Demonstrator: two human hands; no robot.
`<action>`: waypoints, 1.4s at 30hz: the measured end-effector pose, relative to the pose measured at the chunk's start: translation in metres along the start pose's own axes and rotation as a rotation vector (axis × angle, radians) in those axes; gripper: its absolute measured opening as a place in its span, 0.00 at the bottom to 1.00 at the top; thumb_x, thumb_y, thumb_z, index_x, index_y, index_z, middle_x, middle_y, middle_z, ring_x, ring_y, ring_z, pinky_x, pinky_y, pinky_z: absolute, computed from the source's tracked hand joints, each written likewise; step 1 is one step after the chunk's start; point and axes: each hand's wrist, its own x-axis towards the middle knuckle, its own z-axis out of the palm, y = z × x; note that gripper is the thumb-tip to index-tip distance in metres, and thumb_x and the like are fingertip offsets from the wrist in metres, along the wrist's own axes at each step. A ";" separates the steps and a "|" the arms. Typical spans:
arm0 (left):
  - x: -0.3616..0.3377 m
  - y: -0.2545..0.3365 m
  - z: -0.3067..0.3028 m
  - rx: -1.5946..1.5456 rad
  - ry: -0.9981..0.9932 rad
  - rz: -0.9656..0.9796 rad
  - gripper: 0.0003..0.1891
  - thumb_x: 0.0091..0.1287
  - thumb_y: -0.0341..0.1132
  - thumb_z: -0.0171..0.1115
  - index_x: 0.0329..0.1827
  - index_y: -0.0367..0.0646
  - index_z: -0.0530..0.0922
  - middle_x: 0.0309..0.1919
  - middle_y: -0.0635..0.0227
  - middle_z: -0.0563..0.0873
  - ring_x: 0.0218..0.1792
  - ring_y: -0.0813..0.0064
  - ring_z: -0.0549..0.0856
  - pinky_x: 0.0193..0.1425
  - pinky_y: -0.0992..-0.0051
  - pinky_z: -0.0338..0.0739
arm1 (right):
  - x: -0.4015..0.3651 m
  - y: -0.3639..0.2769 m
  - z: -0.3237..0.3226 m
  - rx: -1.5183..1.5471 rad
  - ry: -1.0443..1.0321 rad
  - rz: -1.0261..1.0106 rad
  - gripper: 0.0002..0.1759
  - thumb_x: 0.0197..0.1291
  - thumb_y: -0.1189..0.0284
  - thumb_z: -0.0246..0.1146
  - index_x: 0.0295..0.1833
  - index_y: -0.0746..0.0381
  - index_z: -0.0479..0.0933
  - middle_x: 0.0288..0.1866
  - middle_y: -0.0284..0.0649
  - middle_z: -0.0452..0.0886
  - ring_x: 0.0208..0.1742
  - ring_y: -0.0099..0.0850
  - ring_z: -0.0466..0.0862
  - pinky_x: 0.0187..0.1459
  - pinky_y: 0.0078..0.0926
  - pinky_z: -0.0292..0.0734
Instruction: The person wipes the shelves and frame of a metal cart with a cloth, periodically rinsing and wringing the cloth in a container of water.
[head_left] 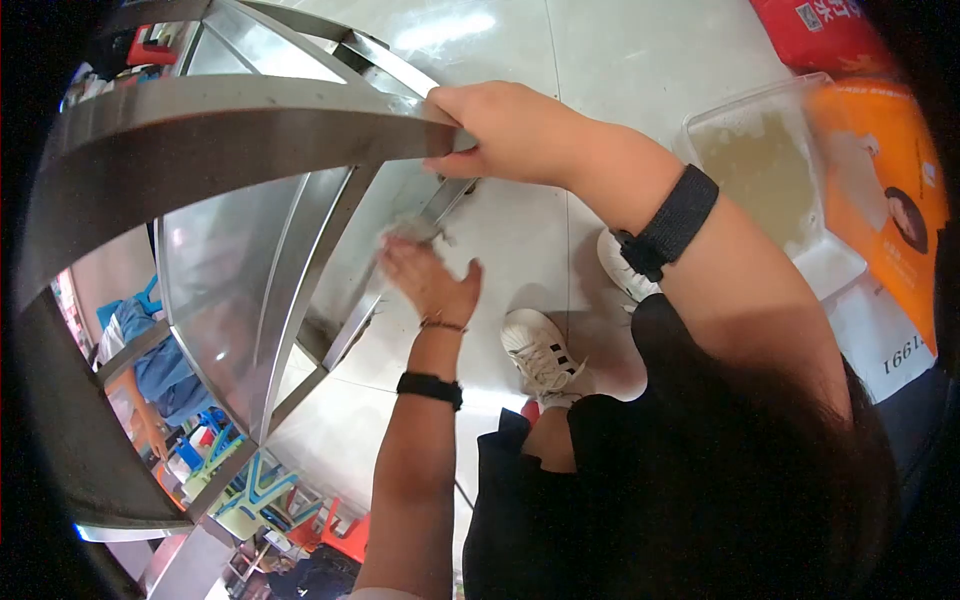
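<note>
Metal bar (pixel 230 115) in right hand (pixel 500 130), “水”-marked packet (pixel 822 38)

Orange packaging (pixel 915 150), red packaging (pixel 820 35), green stool (pixel 240 520), pale tiled floor (pixel 620 60)

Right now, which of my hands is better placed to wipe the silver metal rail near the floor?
Probably your left hand: it's beside that rail, with a blurred, greyish-white, cloth-like thing at its fingers. Your right hand grips the broad grey metal bar, so likely suits steadying.
</note>
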 end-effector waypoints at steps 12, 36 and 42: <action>0.020 -0.005 0.001 -0.123 0.136 0.094 0.44 0.36 0.39 0.59 0.58 0.32 0.50 0.59 0.52 0.49 0.61 0.60 0.48 0.62 0.66 0.42 | 0.009 -0.009 0.004 -0.146 -0.058 0.051 0.14 0.41 0.67 0.61 0.31 0.63 0.68 0.27 0.45 0.75 0.33 0.42 0.75 0.33 0.35 0.70; 0.050 0.028 -0.007 -0.108 0.154 0.191 0.39 0.40 0.43 0.58 0.54 0.34 0.53 0.49 0.50 0.63 0.49 0.55 0.63 0.56 0.61 0.53 | 0.007 -0.008 -0.002 -0.280 0.012 0.078 0.16 0.39 0.64 0.61 0.32 0.62 0.68 0.27 0.44 0.75 0.31 0.42 0.76 0.32 0.33 0.71; 0.005 -0.064 0.019 0.039 0.160 0.066 0.35 0.37 0.34 0.55 0.53 0.37 0.57 0.47 0.57 0.66 0.51 0.60 0.63 0.57 0.65 0.52 | 0.010 -0.003 -0.003 -0.194 -0.023 0.082 0.16 0.40 0.64 0.61 0.34 0.62 0.69 0.28 0.43 0.76 0.32 0.40 0.76 0.34 0.33 0.71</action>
